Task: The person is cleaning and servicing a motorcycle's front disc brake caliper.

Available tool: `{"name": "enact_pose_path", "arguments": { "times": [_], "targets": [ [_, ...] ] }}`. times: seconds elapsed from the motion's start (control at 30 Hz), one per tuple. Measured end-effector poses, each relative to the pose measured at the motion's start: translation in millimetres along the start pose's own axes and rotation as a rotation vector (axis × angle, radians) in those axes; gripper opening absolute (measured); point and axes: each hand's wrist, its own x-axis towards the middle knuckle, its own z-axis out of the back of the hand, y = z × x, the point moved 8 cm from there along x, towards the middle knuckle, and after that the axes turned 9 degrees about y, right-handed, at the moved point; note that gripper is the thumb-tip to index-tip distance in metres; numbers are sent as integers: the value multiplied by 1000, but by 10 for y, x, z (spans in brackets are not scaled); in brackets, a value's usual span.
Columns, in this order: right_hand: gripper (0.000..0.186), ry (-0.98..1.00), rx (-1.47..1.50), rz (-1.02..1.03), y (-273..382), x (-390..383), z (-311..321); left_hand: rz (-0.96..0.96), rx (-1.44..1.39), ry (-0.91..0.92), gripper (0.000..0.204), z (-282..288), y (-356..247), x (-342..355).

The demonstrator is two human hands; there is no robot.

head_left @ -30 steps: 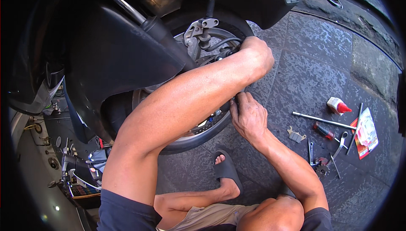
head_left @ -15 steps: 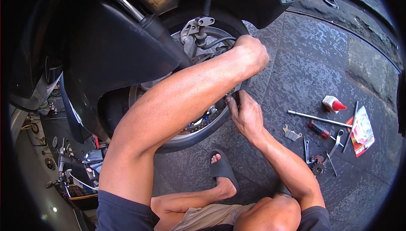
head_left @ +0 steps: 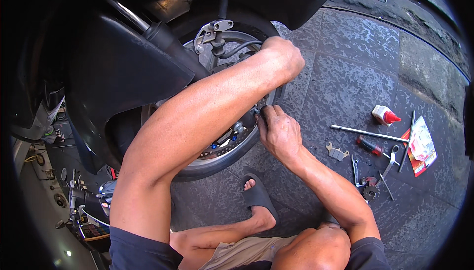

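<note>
A motorcycle's front wheel, with its black tyre (head_left: 217, 168) and drilled brake disc (head_left: 210, 152), fills the upper middle. My left hand (head_left: 285, 61) is closed in a fist at the wheel's right side, by the black brake hose (head_left: 242, 47); its fingertips are hidden. Lower down, my right hand (head_left: 281, 132) has thumb and fingers curled together at the disc's right edge, touching a small dark part I cannot make out. My left forearm crosses in front of the wheel and covers much of the hub. The fork leg (head_left: 170, 45) and a silver bracket (head_left: 207, 35) show above it.
On the tiles to the right lie a T-handle wrench (head_left: 363, 132), a red-capped white bottle (head_left: 385, 115), a brake pad (head_left: 336, 151), a spanner (head_left: 355, 172) and a red card pack (head_left: 422, 147). A black fairing (head_left: 118, 62) overhangs the left. My sandalled foot (head_left: 256, 196) is below the tyre.
The view has shifted slightly, so the wheel sits a little further left. Both hands stay at the wheel's right side; the right hand's fingers have moved slightly at the disc edge.
</note>
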Motion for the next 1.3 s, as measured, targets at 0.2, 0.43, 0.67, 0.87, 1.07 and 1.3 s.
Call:
{"name": "enact_pose_path", "arguments": {
  "times": [0.2, 0.43, 0.67, 0.87, 1.07, 1.3],
  "targets": [
    [19, -26, 3, 25, 14, 14, 11, -1, -6, 24, 28, -37, 3, -3],
    [28, 91, -23, -60, -25, 75, -75, -9, -16, 6, 27, 7, 29, -19],
    [32, 55, 69, -71, -54, 42, -39, -8, -3, 41, 28, -20, 12, 7],
    [25, -5, 146, -71, -69, 39, -17, -18, 20, 53, 28, -71, 22, 47],
    [22, -21, 168, -102, -75, 17, -2, -17, 35, 47, 28, -93, -24, 25],
    [22, -16, 164, -84, -74, 20, -1, -26, 21, 48, 27, -65, -3, -2]
  ]
}}
